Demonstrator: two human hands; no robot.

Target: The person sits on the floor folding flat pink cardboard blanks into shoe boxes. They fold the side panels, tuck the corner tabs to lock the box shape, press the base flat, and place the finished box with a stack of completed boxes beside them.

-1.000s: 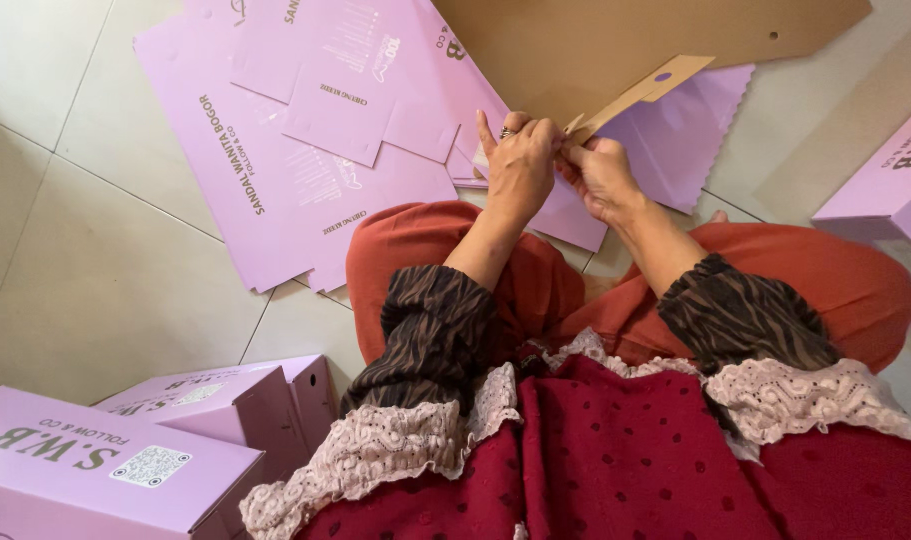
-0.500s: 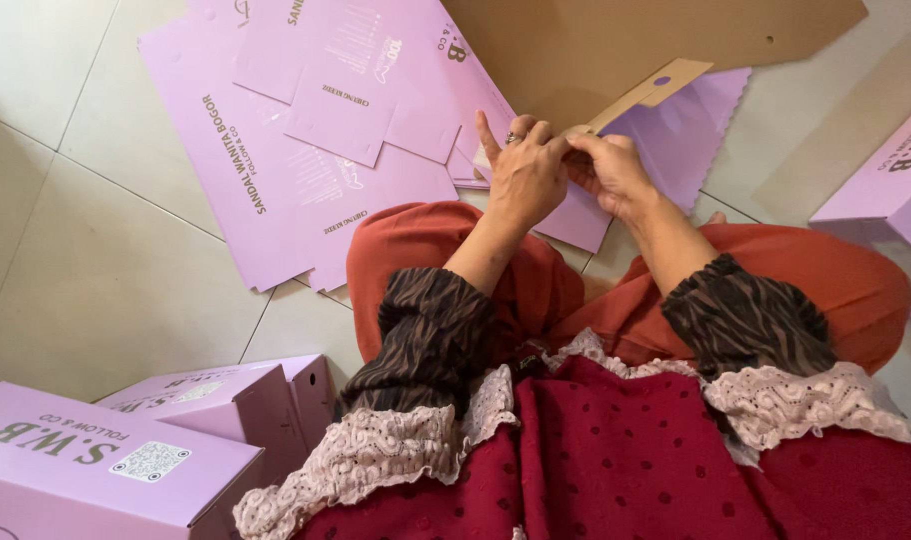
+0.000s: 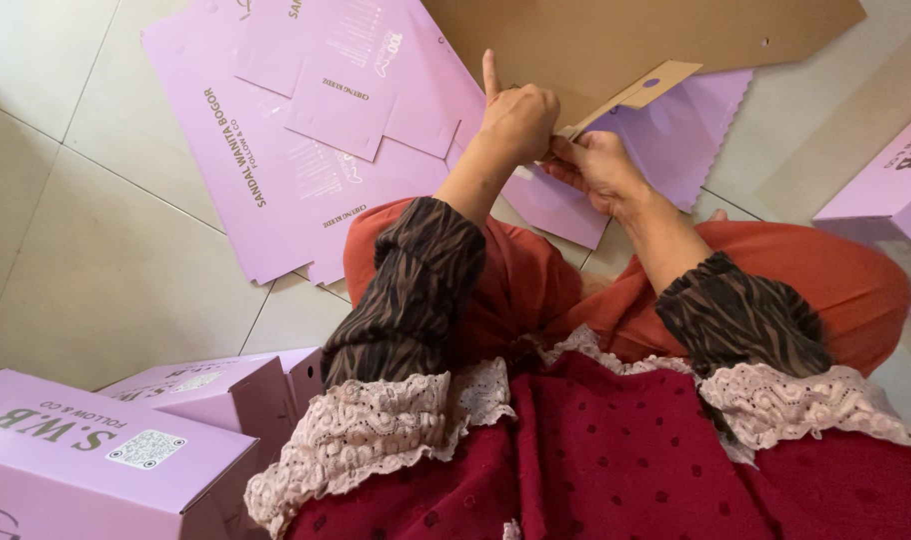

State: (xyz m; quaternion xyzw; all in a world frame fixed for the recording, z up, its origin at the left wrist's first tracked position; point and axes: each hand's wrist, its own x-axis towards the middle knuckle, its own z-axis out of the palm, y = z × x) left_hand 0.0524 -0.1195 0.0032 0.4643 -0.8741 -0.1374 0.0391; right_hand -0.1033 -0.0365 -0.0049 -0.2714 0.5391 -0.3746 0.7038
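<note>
My grip is tight on both sides — my left hand (image 3: 519, 118) and right hand (image 3: 598, 165) pinch a folded cardboard flap (image 3: 636, 95), brown outside and lilac inside, above my knees. Flat lilac box sheets (image 3: 306, 150) lie on the tiled floor (image 3: 96, 300) — assembled boxes (image 3: 96, 450) sit near its lower left corner.

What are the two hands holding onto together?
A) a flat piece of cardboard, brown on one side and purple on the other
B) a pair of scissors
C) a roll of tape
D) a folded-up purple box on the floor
A: the left hand and the right hand meet on the corner of a flat cardboard piece that shows a brown face and a purple one.
</note>
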